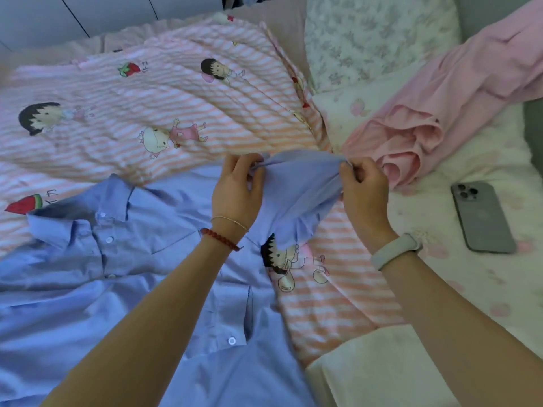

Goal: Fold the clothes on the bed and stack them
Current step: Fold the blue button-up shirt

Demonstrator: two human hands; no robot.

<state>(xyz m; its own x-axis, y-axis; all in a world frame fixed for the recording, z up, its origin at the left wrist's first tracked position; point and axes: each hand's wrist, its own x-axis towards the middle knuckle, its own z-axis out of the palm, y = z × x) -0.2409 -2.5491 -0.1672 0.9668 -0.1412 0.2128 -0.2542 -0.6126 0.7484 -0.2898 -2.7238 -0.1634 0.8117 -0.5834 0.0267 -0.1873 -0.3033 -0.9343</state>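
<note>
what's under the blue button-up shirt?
The blue button-up shirt lies on the pink-and-white striped cartoon-print blanket, which shows around its top and right edges. Both hands, left and right, pinch its sleeve. What lies directly beneath the shirt's body is covered.

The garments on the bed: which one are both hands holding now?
The blue button-up shirt; both hands pinch its sleeve. The crumpled pink garment lies untouched.

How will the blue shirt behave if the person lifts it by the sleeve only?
Probably floppy: the blue shirt wrinkles, and its sleeve sags between the left hand and the right hand. It seems light and thin, so it would likely drag, not slide flat.
</note>
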